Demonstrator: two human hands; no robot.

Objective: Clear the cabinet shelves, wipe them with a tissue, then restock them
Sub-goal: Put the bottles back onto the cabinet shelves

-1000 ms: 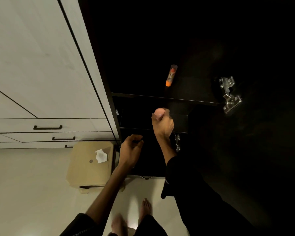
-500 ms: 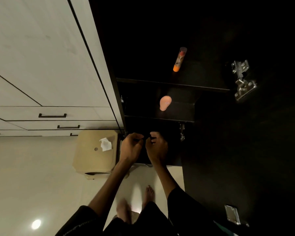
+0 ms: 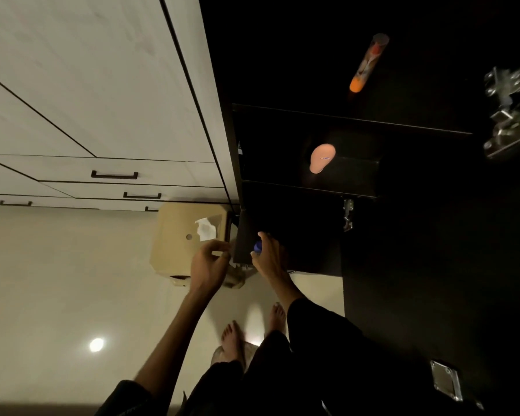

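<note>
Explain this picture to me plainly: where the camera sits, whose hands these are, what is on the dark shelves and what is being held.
The camera is worn on a person's head and looks down, so you see their own arms and bare feet. In front is an open dark cabinet. An orange-tipped tube stands on the upper shelf and a pink oval object on the shelf below. The right hand holds something small with a blue cap; the rest of it is hidden. The left hand has curled fingers, but whether it holds anything is unclear. A white tissue lies on a cardboard box on the floor.
</note>
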